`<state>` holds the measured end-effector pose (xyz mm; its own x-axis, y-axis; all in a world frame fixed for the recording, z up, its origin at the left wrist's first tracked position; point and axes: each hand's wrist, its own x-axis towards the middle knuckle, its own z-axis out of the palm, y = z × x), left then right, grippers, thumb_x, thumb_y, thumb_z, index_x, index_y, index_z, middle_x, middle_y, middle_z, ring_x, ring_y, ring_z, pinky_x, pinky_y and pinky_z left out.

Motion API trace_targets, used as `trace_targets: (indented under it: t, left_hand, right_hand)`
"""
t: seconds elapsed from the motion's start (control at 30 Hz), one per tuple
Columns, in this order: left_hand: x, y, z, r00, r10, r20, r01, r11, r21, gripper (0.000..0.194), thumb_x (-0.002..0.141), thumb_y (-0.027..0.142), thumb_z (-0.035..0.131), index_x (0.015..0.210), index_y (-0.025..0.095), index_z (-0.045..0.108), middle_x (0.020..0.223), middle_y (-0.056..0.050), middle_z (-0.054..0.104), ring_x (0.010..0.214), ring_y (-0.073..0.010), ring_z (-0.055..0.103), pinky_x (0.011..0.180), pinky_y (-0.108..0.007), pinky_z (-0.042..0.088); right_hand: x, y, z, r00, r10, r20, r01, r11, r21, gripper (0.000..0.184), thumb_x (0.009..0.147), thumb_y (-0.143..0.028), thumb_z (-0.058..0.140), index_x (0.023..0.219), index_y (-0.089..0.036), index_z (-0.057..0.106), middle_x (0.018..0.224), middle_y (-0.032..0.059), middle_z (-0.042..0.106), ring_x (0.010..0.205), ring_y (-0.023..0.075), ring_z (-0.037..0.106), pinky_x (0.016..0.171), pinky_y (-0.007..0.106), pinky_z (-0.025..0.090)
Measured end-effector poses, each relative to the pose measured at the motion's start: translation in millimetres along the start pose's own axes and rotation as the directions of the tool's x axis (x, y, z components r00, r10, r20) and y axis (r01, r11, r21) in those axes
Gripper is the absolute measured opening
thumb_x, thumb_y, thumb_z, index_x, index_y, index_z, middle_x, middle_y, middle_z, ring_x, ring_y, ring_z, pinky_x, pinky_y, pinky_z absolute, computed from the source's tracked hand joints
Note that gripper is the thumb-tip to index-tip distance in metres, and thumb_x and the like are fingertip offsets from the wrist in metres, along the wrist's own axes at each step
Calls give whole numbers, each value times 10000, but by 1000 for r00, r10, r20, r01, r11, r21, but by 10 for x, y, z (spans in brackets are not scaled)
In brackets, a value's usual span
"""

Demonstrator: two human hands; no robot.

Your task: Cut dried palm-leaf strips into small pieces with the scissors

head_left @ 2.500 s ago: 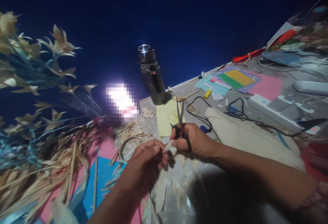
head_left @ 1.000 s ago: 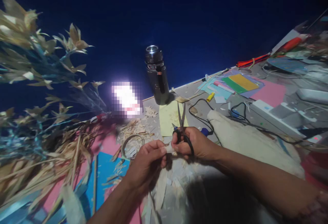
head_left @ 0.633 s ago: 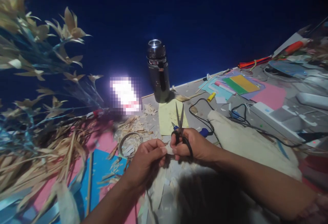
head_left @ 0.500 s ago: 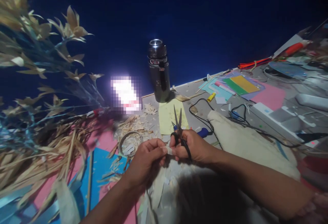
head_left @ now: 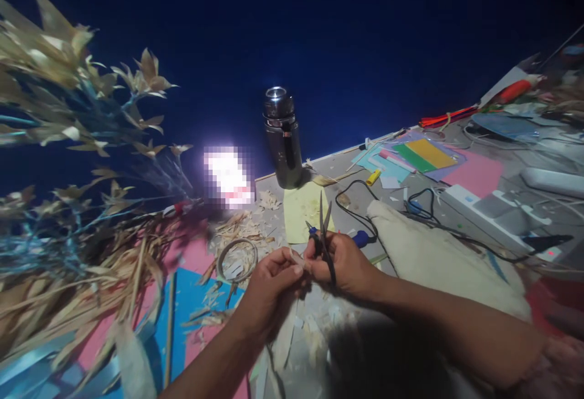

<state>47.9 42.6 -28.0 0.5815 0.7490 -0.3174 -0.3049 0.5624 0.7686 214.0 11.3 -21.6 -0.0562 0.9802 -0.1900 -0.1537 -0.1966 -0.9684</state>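
My left hand (head_left: 276,280) is closed, pinching a small pale piece of dried husk or leaf (head_left: 298,259) between thumb and fingers. Close against it, my right hand (head_left: 344,262) is closed round the black handles of a pair of scissors (head_left: 325,228). The blades point up and away, slightly apart. The right thumb and fingertip also touch the pale piece. Behind the scissors lies a yellow paper sheet (head_left: 296,216) with crumbs on it. A blue-handled tool (head_left: 364,238) lies just beyond my right hand, partly hidden.
A dark flask (head_left: 283,149) stands at the back. Dried flowers on stems (head_left: 146,76) rise at the left above strips of husk (head_left: 132,265) and blue paper (head_left: 182,301). A tape ring (head_left: 237,259) lies near my left hand. On the right are a cream cloth (head_left: 438,253) and a power strip (head_left: 479,207).
The pale piece has been turned between my fingertips and now looks narrower and folded. The scissors have stayed in my right hand, tilting slightly. The camera view has shifted a little.
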Motion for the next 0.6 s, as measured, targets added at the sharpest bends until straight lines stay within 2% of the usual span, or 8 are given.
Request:
trace_targets:
  t: [0.2, 0.3, 0.37, 0.47, 0.6]
  left_hand:
    - [0, 14, -13, 998, 5, -55, -4, 1000, 28, 179, 705, 222, 802, 679, 135, 648, 595, -18, 625, 534, -105, 537, 572, -230, 423]
    - [-24, 108, -13, 995, 1, -97, 0, 1000, 10, 165, 727, 212, 777, 675, 141, 637, 578, -26, 637, 523, -105, 543, 576, -225, 440]
    - [-47, 188, -2, 991, 10, -134, -12, 1000, -15, 167, 727, 200, 778, 679, 145, 627, 570, -23, 639, 511, -97, 544, 552, -204, 431]
    - [-78, 295, 18, 983, 32, -178, -41, 998, -46, 182, 706, 188, 797, 696, 146, 621, 586, -17, 647, 503, -82, 545, 525, -173, 418]
    - [-97, 346, 31, 977, 61, -203, -75, 995, -62, 193, 702, 172, 795, 706, 154, 604, 595, -10, 644, 509, -77, 540, 521, -164, 416]
  right_hand:
    - [-6, 6, 33, 997, 67, 30, -69, 995, 77, 418, 605, -358, 886, 792, -169, 562, 634, -13, 640, 545, 114, 583, 537, 214, 442]
    - [-6, 10, -1, 988, 90, 125, -97, 994, 58, 418, 650, -427, 864, 805, -157, 584, 663, -1, 656, 496, 87, 536, 475, 195, 406]
    - [-1, 23, -26, 961, 103, 256, -117, 992, 38, 478, 693, -550, 815, 822, -140, 603, 707, 25, 673, 457, 66, 493, 415, 181, 351]
    - [-7, 51, -30, 896, 97, 434, -126, 991, 40, 638, 717, -737, 699, 852, -120, 607, 738, 64, 687, 434, 57, 476, 389, 176, 323]
    - [-59, 86, 10, 853, 145, 502, -141, 989, -45, 614, 755, -725, 678, 839, -121, 604, 734, 65, 691, 446, 54, 475, 410, 167, 341]
